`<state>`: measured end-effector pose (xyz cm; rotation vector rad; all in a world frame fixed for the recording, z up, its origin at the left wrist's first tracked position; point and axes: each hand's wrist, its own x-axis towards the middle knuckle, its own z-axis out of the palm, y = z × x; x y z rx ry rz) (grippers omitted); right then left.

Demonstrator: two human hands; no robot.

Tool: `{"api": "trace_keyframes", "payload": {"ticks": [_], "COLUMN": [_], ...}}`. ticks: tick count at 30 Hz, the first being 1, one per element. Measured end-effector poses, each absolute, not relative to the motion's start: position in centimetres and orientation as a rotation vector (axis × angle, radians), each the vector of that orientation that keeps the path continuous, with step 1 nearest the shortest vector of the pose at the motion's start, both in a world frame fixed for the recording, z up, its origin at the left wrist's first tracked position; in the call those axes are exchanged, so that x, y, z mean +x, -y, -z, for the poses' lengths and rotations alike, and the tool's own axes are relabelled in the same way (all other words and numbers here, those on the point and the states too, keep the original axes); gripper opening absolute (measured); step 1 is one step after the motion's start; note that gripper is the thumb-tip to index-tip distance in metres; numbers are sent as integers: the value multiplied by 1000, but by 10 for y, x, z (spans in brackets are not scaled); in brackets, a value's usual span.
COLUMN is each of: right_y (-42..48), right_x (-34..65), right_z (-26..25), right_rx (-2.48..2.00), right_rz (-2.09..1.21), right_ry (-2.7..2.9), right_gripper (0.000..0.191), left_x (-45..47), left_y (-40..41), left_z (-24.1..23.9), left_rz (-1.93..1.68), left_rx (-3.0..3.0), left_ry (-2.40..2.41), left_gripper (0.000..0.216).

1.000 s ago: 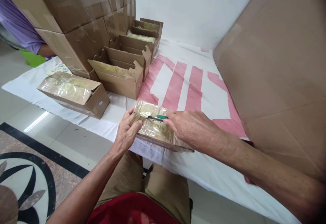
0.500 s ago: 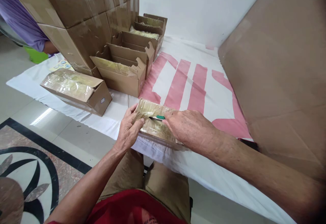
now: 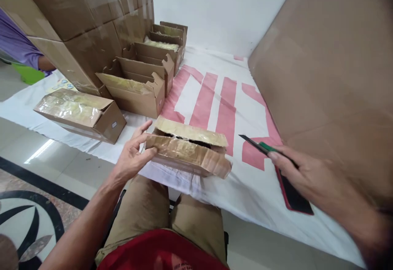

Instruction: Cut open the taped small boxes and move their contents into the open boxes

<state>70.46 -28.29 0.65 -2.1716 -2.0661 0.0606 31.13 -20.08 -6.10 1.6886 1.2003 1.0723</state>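
Note:
A small cardboard box (image 3: 187, 153) wrapped in clear tape lies on the white cloth (image 3: 221, 192) at the near edge, its top flaps split apart along the middle. My left hand (image 3: 133, 153) rests on the box's left end, thumb on the near flap and fingers spread. My right hand (image 3: 302, 167) is out to the right, away from the box, closed on a green-handled cutter (image 3: 260, 145) whose dark blade points left.
A dark phone with a red rim (image 3: 291, 194) lies on the cloth under my right hand. Opened boxes (image 3: 138, 88) stand in a row behind, one box (image 3: 81, 112) to the left. Large taped cartons (image 3: 76, 20) rise at left; a big carton (image 3: 331, 69) at right. A person's purple sleeve (image 3: 18, 45) shows far left.
My right hand drew the cutter off the box and swung out to the right. The box's top flaps now stand apart. My left hand's fingers have spread.

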Motion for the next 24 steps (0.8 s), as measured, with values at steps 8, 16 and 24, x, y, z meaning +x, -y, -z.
{"api": "trace_keyframes", "payload": {"ticks": [8, 16, 24], "right_y": [333, 289, 217], "right_x": [690, 639, 551], "right_z": [112, 10, -18], "right_rx": [-2185, -1525, -1886], "right_rz": [211, -290, -288], "right_ry": [2232, 2098, 2782], "right_gripper": [31, 31, 39], "left_x": [276, 310, 328], "left_y": [230, 229, 219], "left_z": [33, 50, 37], "left_rz": [-815, -984, -417], "left_rx": [2080, 2499, 2896], "left_ry": [-940, -1052, -799], "left_gripper": [23, 15, 33]}}
